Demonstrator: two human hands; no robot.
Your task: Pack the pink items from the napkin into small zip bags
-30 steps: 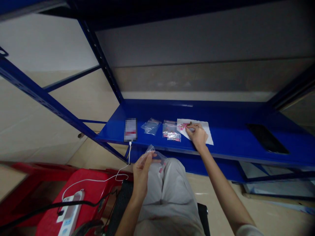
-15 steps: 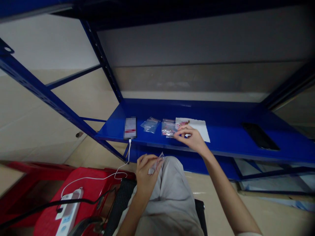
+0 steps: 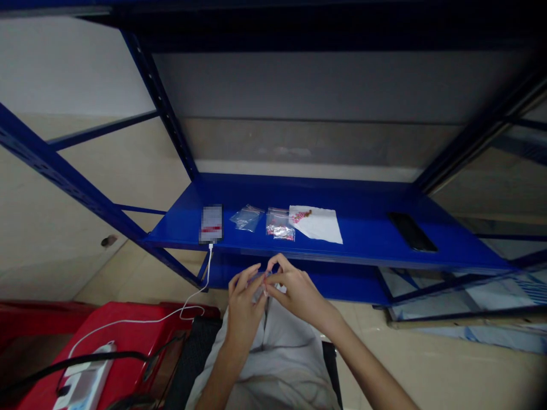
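Observation:
My left hand (image 3: pixel 245 299) is closed round a small clear plastic zip bag (image 3: pixel 257 293), low over my lap in front of the shelf edge. At the bag's red-lined mouth, my right hand (image 3: pixel 290 287) has its thumb and fingers pinched together, touching or almost touching the bag. What lies between those fingertips is too small to make out. On the shelf, a white paper sheet (image 3: pixel 322 226) carries a small heap of pink and brown pieces (image 3: pixel 302 216). Left of it lie filled zip bags (image 3: pixel 281 225) with red contents, then flat clear zip bags (image 3: pixel 248 218).
The blue shelf (image 3: pixel 363 196) also holds a phone (image 3: pixel 211 223) on a white cable and a dark phone (image 3: pixel 413 232) to the right. A red stool (image 3: pixel 123 324) at lower left carries a white power strip (image 3: pixel 88 376). Blue uprights (image 3: pixel 158 97) frame the shelf.
My right hand has come down from beside the paper and filled bags to the bag in my left hand. The view has shifted slightly to the right.

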